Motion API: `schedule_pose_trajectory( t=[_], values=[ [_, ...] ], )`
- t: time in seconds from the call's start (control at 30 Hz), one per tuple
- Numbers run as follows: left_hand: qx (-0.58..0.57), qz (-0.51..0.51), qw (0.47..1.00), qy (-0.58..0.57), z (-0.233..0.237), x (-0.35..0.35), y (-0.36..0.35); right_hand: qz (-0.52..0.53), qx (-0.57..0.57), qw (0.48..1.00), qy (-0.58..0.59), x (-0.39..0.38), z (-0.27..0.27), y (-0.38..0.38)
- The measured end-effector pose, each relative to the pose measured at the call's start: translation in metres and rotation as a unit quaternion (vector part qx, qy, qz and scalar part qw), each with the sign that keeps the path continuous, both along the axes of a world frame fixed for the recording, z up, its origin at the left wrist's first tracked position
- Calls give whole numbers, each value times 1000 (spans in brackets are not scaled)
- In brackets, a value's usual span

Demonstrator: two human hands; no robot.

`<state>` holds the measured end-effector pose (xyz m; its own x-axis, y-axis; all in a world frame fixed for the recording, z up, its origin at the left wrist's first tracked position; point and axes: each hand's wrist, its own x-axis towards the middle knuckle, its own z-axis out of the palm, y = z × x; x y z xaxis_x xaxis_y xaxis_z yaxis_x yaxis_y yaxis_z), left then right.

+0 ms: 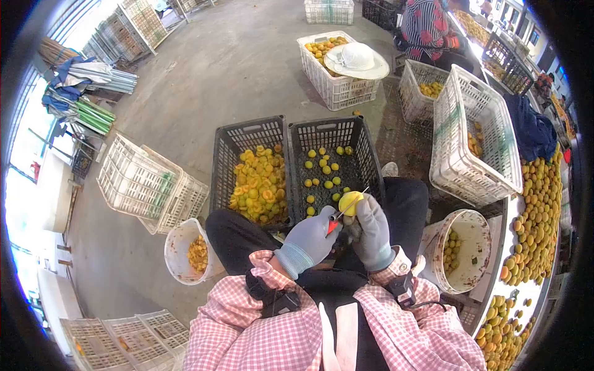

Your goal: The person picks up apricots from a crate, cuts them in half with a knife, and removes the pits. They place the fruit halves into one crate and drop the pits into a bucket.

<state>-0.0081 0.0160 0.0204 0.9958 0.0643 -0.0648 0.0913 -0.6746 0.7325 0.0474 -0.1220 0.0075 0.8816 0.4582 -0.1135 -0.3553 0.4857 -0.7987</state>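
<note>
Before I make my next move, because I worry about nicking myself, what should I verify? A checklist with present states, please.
1. Left hand gripping the red-handled tool: ok.
2. Right hand holding the yellow fruit: ok.
3. Gloves on both hands: ok.
4. Right fingertips clear of the tool's metal: cannot tell, the fruit and glove hide them.
5. Left black crate within easy reach: ok, apparently, just ahead.
6. More fruit in the right black crate: ok, several pieces.
</note>
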Motion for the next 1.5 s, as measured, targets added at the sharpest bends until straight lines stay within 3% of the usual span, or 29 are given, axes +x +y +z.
schedule_pose_trajectory(
  t=[0.13, 0.3, 0.4, 0.43, 0.47, 0.57, 0.63, 0.7, 0.73, 0.83, 0.9, 0.97, 1.0, 1.07, 1.2, 1.27, 1.37, 1.43, 1.5],
  values=[
    [18, 6, 1000, -13, -7, -3, 2, 77, 95, 990, 74, -4, -4, -3],
    [-27, -9, 999, -31, -30, -6, 12, 43, 21, 995, 86, -10, -18, 5],
    [-102, -19, 994, -28, -40, -23, 18, -29, 57, 989, 133, 8, -30, -1],
    [-265, 5, 963, 50, -37, -31, 20, -77, 89, 979, 165, 19, -29, -6],
    [-418, 30, 899, 128, -33, -34, 21, -58, 93, 977, 183, 27, -24, -10],
    [-447, 85, 888, 63, -3, -22, 23, 26, 31, 978, 206, 19, -3, -12],
    [-296, 50, 953, -24, 1, -11, 25, 60, 37, 983, 169, 12, -11, -15],
    [-276, 19, 960, -44, 13, -6, 18, 114, 59, 976, 174, 9, -22, -15],
    [-174, -7, 979, -105, 14, -3, 15, 112, 60, 976, 176, 4, -24, -15],
    [-132, -66, 985, -85, 10, 1, 10, 78, -79, 993, -32, -10, -22, -9],
    [-92, -90, 989, -80, 3, 3, 11, 128, -69, 989, -27, 0, -16, -10],
    [-51, -81, 989, -117, -1, 5, 14, 190, 38, 972, 131, 7, -13, -6],
    [-51, -80, 989, -116, 0, 6, 15, 190, 38, 972, 131, 7, -12, -7],
    [-27, -110, 985, -127, 5, 7, 16, 183, -102, 977, -24, 5, -10, -9],
    [-36, -102, 990, -92, 12, 8, 15, 158, -88, 983, -38, 4, -5, -5],
    [-84, -82, 990, -80, 14, 9, 15, 215, 100, 961, 145, 4, -3, -14],
    [-179, -49, 979, -86, 0, 8, 22, 194, 71, 977, 54, -7, -1, -13],
    [-170, -62, 978, -101, 13, 4, 22, 184, 51, 981, 20, -2, -4, -15],
    [-227, -46, 972, -32, 13, -3, 29, 134, -77, 988, -13, 3, 5, -21]
  ],
)
